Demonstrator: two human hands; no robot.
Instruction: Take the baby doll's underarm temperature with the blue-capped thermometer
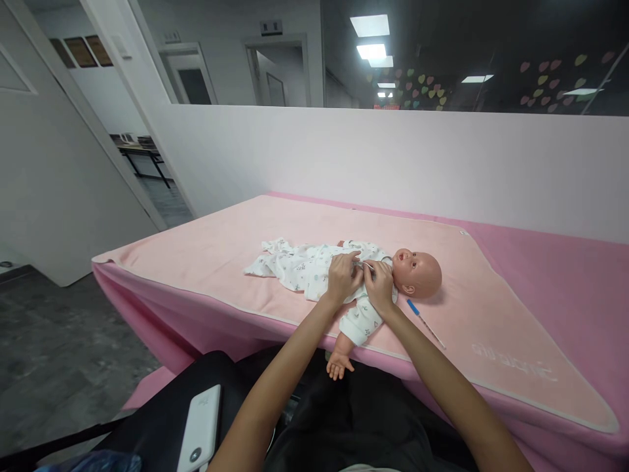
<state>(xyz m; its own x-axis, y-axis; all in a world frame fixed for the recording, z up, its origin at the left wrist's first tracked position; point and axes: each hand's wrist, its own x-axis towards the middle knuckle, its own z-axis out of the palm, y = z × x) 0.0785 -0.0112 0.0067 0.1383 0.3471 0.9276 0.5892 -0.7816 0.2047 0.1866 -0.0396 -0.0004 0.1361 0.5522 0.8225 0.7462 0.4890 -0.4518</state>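
Note:
A baby doll [417,274] lies on its back, its head to the right, dressed in a white printed romper [299,265]. Over the doll's chest, my left hand [343,278] has its fingers closed at the front of the romper. My right hand [379,285] pinches beside it, close to the doll's neck. A thin pale strip shows between my fingertips, seemingly the garment's edge; the exact grip is too small to make out. One doll arm [344,354] hangs over the table's near edge. To the right of my right wrist lies a thin thermometer-like stick with a blue end [413,307].
A peach mat [206,255] covers much of the pink-draped table [580,282], against a white wall [442,164] with a window above. A white phone [200,426] rests on a black surface at lower left. A door [63,164] stands at the left.

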